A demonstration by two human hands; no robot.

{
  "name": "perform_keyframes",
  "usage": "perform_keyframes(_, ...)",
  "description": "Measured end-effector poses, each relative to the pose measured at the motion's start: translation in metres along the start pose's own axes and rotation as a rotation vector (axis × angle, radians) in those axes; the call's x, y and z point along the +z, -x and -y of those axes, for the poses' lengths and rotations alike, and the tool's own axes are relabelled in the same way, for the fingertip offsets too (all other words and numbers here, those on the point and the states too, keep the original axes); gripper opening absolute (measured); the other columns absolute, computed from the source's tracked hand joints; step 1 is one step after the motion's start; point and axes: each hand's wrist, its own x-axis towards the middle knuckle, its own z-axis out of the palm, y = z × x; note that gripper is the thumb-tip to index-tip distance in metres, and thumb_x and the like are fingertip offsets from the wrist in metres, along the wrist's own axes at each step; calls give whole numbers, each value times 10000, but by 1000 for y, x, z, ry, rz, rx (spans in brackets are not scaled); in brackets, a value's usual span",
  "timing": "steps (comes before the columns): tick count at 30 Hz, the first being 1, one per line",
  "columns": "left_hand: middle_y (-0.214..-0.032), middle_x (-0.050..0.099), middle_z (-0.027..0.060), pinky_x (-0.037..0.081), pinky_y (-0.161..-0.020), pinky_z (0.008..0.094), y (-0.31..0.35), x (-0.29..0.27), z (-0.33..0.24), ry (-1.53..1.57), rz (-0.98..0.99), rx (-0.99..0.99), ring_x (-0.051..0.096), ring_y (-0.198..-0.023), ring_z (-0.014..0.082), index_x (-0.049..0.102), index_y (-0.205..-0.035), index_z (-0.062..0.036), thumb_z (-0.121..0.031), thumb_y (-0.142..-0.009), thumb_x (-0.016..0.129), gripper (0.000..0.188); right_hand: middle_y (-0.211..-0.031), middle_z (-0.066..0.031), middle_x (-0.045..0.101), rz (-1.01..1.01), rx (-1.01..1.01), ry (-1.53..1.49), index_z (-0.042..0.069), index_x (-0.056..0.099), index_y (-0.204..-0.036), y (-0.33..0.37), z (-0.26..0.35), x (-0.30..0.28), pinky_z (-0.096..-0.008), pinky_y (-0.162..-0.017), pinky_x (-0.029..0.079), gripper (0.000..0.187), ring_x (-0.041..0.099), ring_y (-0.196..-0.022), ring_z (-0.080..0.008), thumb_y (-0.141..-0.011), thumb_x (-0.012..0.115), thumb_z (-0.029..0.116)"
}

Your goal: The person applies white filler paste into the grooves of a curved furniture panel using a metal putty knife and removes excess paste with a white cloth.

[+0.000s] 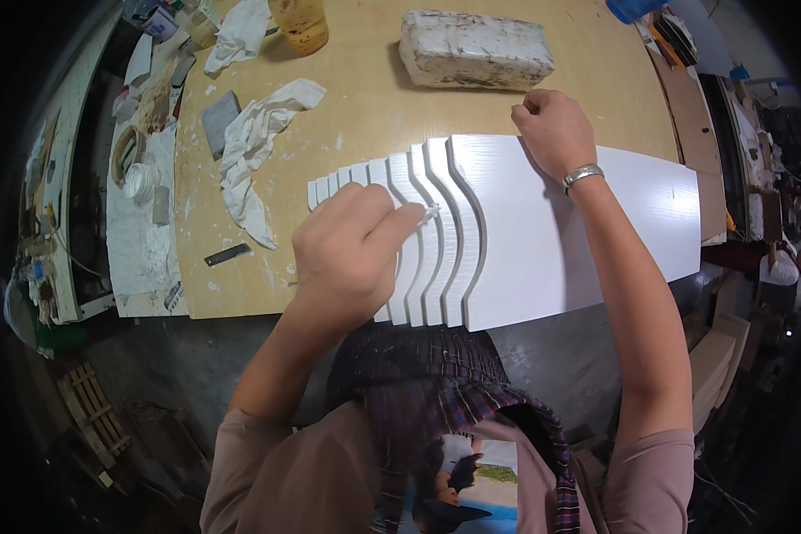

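While the work is in hand, the white panels lie overlapped in steps along the near side of the table, their visible faces all white. The left hand is at one of the curved edges, its thumb and forefinger closed on a small pale scrap. The right hand is at the far edge of the rightmost panel, its fingers curled inward; nothing shows in them. How many edges are finished and how many remain cannot be told; several edges look grey, whether bare or merely shaded.

Materials: the panels are flat and thin, with wavy left edges and a faint, glossy wood grain on the broad right face. At far right sits a long block in stained, wrinkled white wrapping. Left of the panels lie a crumpled white cloth, a grey rectangular pad and a narrow dark strip. A translucent, brown-stained cup stands at the far side. White spots mark the tan tabletop.
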Motion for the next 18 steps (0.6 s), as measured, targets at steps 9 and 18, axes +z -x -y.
perform_keyframes(9,-728,536,122,434,-576,350,7,15,6,313,-106,-169,540,-645,274,687,-897,33,96,-712,667,197,-814,-205,705,25,24,9,23,712,-843,-1,2,-2,-433,-773,539,263,672,-785,-365,-801,571,241)
perform_keyframes(18,-765,544,80,415,-597,286,17,35,18,497,-112,-401,537,-669,178,700,-953,15,71,-838,638,141,-821,-200,707,14,19,14,21,712,-856,-1,1,0,-423,-777,540,273,673,-786,-355,-803,573,250)
